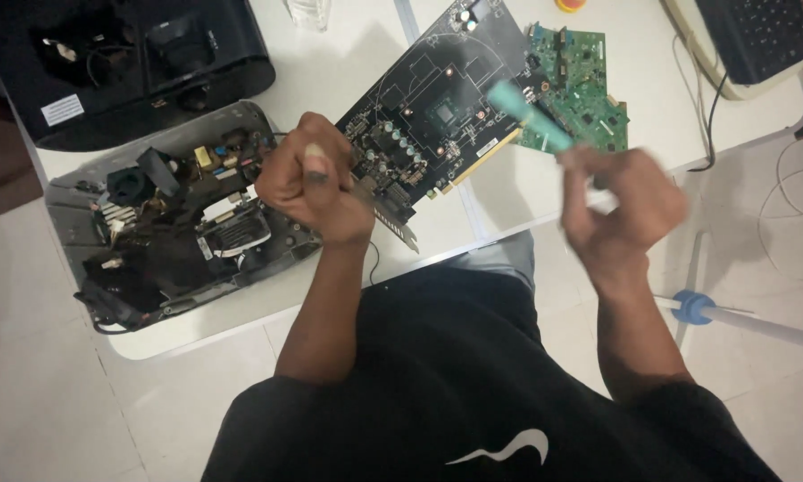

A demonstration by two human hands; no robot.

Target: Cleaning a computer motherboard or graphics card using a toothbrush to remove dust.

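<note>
Nearest the camera, the person's black short-sleeved shirt (455, 384) fills the lower frame at 6 o'clock. Above it, the left hand (316, 183) is clenched into a fist over the near edge of the white table (348, 67); a small pale item shows between its fingers, too small to identify. At 3 o'clock, the right hand (624, 205), blurred, is closed around the lower end of a teal cylindrical tool handle (531, 118), which slants up toward 11 o'clock above the boards. At 4 o'clock, beyond the table edge, lies a white rod with a blue collar (696, 306) over the pale tiled floor.

Between the hands, at the centre, rests the large black rectangular circuit board with a central chip and a gold edge connector (437, 107), tilted diagonally, touching the left hand's side. Just beside it at 2 o'clock lies a smaller green printed circuit board (589, 85). At 9 o'clock sits an opened grey device casing exposing dark internal components (169, 223). Farthest, at 11 o'clock, stands a glossy black plastic housing (124, 62); at 1 o'clock, a dark keyboard on a beige base (758, 36).
</note>
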